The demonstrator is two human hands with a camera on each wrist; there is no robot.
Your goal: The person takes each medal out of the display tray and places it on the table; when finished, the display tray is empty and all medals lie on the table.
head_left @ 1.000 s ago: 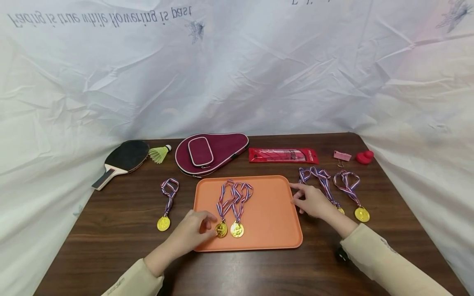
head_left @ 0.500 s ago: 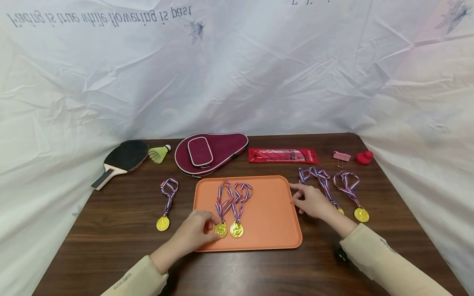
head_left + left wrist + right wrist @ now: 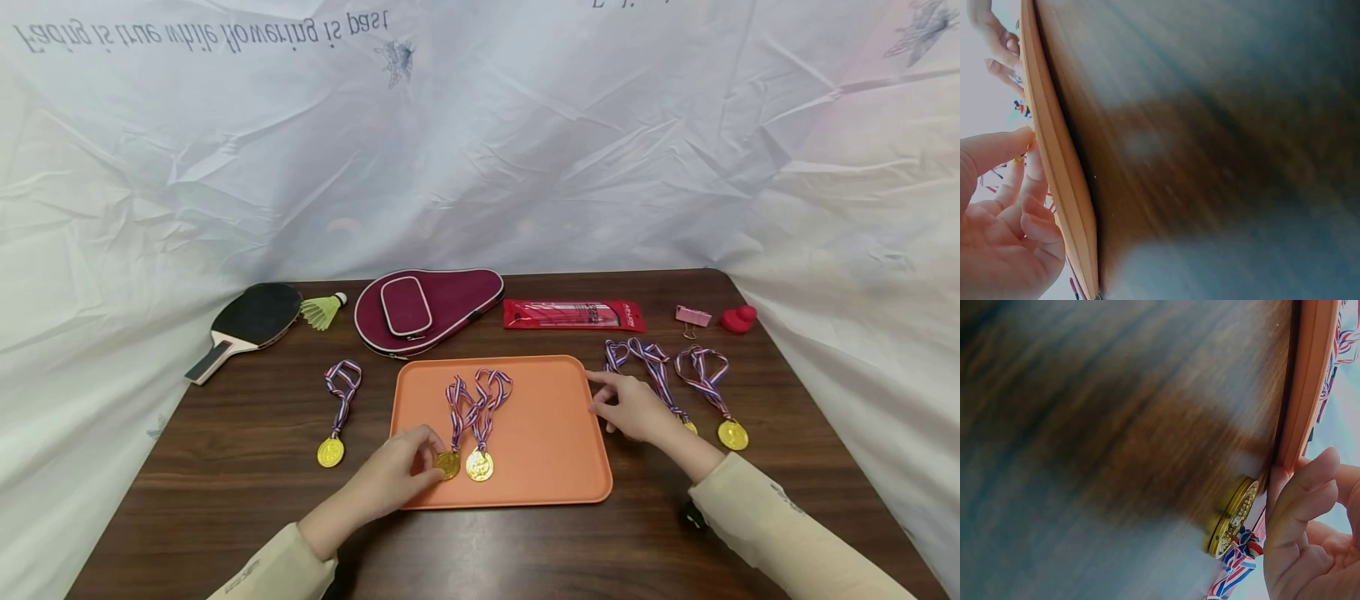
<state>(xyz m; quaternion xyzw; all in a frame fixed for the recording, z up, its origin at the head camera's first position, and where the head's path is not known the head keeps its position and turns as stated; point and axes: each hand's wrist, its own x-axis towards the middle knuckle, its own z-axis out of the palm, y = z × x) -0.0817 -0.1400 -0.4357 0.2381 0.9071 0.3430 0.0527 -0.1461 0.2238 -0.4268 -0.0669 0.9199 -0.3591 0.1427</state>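
Observation:
My left hand (image 3: 397, 471) reaches over the near left edge of the orange tray (image 3: 555, 433). Thumb and fingertips pinch the rim of a gold medal (image 3: 450, 464), whose striped ribbon (image 3: 459, 408) lies bunched on the tray. Right beside it lies a second gold medal (image 3: 480, 465), its ribbon stretched toward the back. My right hand (image 3: 630, 407) holds the tray's right rim, with the fingers at the outer wall (image 3: 1310, 375) in the right wrist view. Behind that hand, a gold medal (image 3: 1233, 519) with striped ribbon rests on the table, partly hidden in the head view.
One medal (image 3: 331, 452) lies left of the tray, another (image 3: 732, 434) at far right. Along the back are a table tennis bat (image 3: 262, 317), shuttlecock (image 3: 321, 313), maroon bat case (image 3: 465, 296), red packet (image 3: 573, 315), pink binder clip (image 3: 693, 317) and red object (image 3: 738, 318).
The left medal's ribbon has shifted right and bunched closer to the second ribbon, while my left fingers have closed on that medal's edge. My right hand stays at the tray rim.

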